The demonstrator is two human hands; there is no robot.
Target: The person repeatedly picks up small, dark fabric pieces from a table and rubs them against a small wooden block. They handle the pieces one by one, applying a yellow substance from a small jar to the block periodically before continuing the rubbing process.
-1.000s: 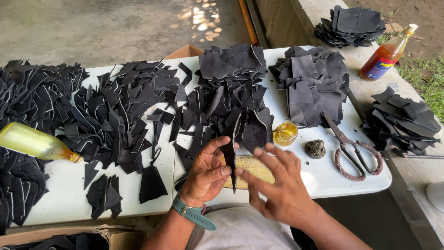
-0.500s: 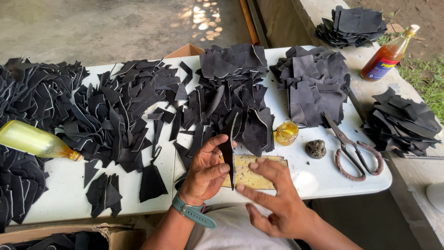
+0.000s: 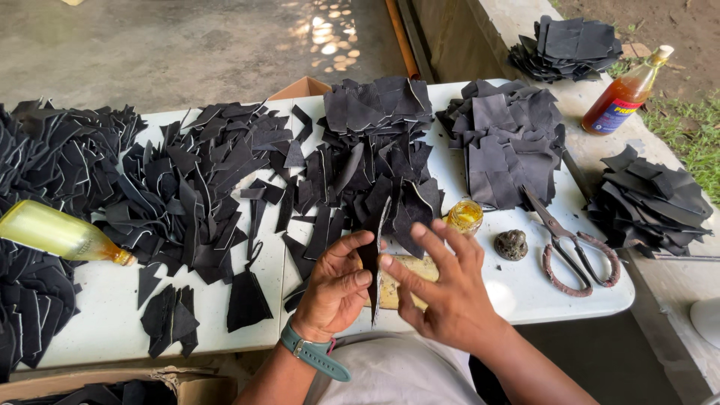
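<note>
My left hand (image 3: 335,289), with a teal watch on the wrist, and my right hand (image 3: 442,292) press a narrow black leather strip (image 3: 371,259) between them, held edge-on above a tan glue-stained block (image 3: 391,283). The strip stands nearly upright between both palms. A small open jar of yellow glue (image 3: 466,215) sits just beyond my right fingers. Heaps of cut black leather pieces (image 3: 373,154) cover the white table (image 3: 97,326) ahead.
Rusty scissors (image 3: 574,247) and a small dark lump (image 3: 511,244) lie at the right. A yellow bottle (image 3: 56,232) lies on the left, an orange-red bottle (image 3: 622,94) stands on the ledge far right. More leather stacks (image 3: 649,199) sit right; a cardboard box (image 3: 157,384) is below.
My hands lifted off the tan block; the black strip now stands upright, pressed between both palms, and my right fingers have spread out.
</note>
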